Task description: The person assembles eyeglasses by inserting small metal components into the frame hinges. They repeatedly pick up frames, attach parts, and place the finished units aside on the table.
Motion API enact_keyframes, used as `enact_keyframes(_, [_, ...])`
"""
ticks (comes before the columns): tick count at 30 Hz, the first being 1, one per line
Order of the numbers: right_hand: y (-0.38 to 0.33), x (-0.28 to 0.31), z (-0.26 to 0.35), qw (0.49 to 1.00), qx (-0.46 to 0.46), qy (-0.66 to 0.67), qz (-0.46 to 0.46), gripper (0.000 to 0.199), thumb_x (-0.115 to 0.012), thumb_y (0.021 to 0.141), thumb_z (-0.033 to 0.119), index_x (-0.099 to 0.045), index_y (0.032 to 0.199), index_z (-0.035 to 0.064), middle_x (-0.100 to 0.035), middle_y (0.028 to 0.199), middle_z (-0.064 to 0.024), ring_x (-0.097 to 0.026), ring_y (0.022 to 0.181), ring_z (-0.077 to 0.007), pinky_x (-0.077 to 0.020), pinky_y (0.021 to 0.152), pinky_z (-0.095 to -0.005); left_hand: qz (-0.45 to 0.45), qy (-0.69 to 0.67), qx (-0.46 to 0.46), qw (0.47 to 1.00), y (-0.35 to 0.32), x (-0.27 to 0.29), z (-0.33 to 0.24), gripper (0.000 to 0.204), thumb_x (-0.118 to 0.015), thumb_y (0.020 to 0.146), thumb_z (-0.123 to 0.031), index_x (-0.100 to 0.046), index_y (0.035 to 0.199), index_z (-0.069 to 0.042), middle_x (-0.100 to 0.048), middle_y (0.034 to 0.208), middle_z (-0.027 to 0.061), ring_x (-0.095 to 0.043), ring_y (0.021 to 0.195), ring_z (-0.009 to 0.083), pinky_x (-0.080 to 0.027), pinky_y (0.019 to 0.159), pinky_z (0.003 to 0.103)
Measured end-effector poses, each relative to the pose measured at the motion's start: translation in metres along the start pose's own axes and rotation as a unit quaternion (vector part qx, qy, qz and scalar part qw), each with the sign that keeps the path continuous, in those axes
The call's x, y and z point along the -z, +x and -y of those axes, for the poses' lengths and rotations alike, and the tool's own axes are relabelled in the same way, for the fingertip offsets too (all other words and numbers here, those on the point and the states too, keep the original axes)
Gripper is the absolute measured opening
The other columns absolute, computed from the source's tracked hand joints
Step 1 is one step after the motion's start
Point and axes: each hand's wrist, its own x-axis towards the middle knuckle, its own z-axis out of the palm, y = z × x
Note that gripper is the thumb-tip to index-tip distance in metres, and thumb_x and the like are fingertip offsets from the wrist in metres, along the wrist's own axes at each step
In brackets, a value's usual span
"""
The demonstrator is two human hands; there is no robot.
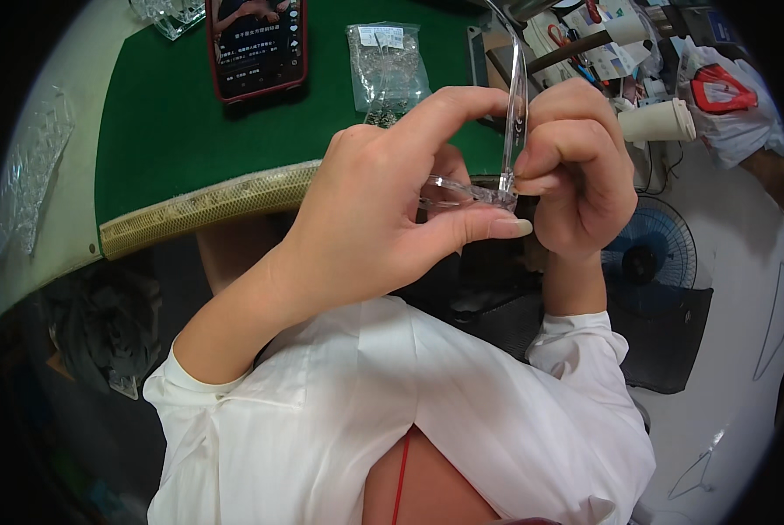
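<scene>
A clear plastic eyeglass frame (512, 131) is held up between my two hands, in front of the table's near edge. My left hand (366, 201) grips the front of it, thumb below the rim and index finger stretched up against one temple arm. That temple arm points up and away from me. At the hinge corner my right hand (580, 162) is closed, its thumb and fingertips pinched together beside the frame. Whether a small part sits in that pinch is hidden. The far side of the rim is covered by my left fingers.
A green mat (164, 114) covers the table, with a yellowish edge strip (208, 206). On it lie a phone (256, 52) in a red case and a clear bag (388, 70) of small parts. Clear frames (38, 166) lie left. A white cup (659, 121) and a fan (650, 249) stand right.
</scene>
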Motion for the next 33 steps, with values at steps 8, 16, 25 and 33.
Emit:
enact_keyframes(8, [-0.0010, 0.0003, 0.0014, 1.000, -0.020, 0.017, -0.002, 0.014, -0.071, 0.070, 0.005, -0.061, 0.078, 0.0000, -0.057, 0.077, -0.0084, -0.053, 0.065, -0.0175, -0.0404, 0.054, -0.0251, -0.012, 0.017, -0.007, 1.000, -0.0013, 0.0000, -0.0006, 0.068, -0.079, 0.069, -0.007, -0.047, 0.128, 0.000, -0.064, 0.073, 0.0049, -0.059, 0.062, 0.0083, -0.046, 0.063, 0.021])
enact_keyframes(16, [-0.0031, 0.0032, 0.0018, 0.999, -0.044, 0.017, 0.004, 0.015, -0.073, 0.070, 0.007, -0.062, 0.077, 0.0004, -0.057, 0.077, -0.0085, -0.055, 0.066, -0.0165, -0.0412, 0.055, -0.0242, -0.007, 0.018, -0.003, 1.000, -0.0017, 0.0001, 0.0001, 0.068, -0.080, 0.069, -0.009, -0.047, 0.127, 0.000, -0.062, 0.067, 0.0037, -0.059, 0.062, 0.0080, -0.046, 0.063, 0.020])
enact_keyframes(25, [-0.0043, -0.0004, -0.0010, 0.998, -0.055, 0.041, -0.012, 0.016, -0.072, 0.073, 0.011, -0.061, 0.077, -0.0001, -0.057, 0.076, -0.0080, -0.055, 0.066, -0.0165, -0.0418, 0.055, -0.0240, -0.006, -0.033, 0.010, 0.999, 0.0002, -0.0003, -0.0018, 0.066, -0.079, 0.069, -0.008, -0.048, 0.127, 0.001, -0.062, 0.069, 0.0025, -0.059, 0.063, 0.0067, -0.046, 0.063, 0.019])
enact_keyframes(33, [-0.0040, 0.0014, 0.0005, 0.997, -0.060, 0.035, -0.021, 0.015, -0.073, 0.070, 0.004, -0.062, 0.078, -0.0009, -0.058, 0.077, -0.0084, -0.055, 0.067, -0.0158, -0.0421, 0.057, -0.0234, -0.009, 0.005, -0.001, 1.000, 0.0008, 0.0011, -0.0022, 0.065, -0.079, 0.070, -0.008, -0.048, 0.127, 0.001, -0.062, 0.070, 0.0028, -0.059, 0.063, 0.0064, -0.046, 0.062, 0.019])
